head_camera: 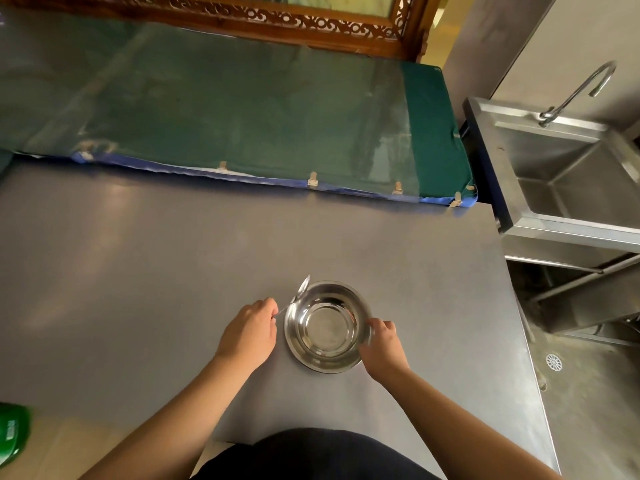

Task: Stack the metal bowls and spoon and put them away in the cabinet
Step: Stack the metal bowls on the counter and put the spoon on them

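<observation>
Shiny metal bowls [327,327] sit nested as one stack on the grey table [138,271], near its front edge. My right hand [382,344] grips the stack's right rim. A metal spoon [300,292] lies tilted against the stack's upper left rim, its scoop pointing away from me. My left hand [251,332] pinches the spoon's handle just left of the bowls. How many bowls are in the stack I cannot tell.
A green padded mat [242,109] covers the surface behind the table, below a carved wooden frame [277,22]. A steel sink [568,174] with a faucet [575,91] stands to the right. A green object [12,433] lies at the lower left. A floor drain [553,362] is at the right.
</observation>
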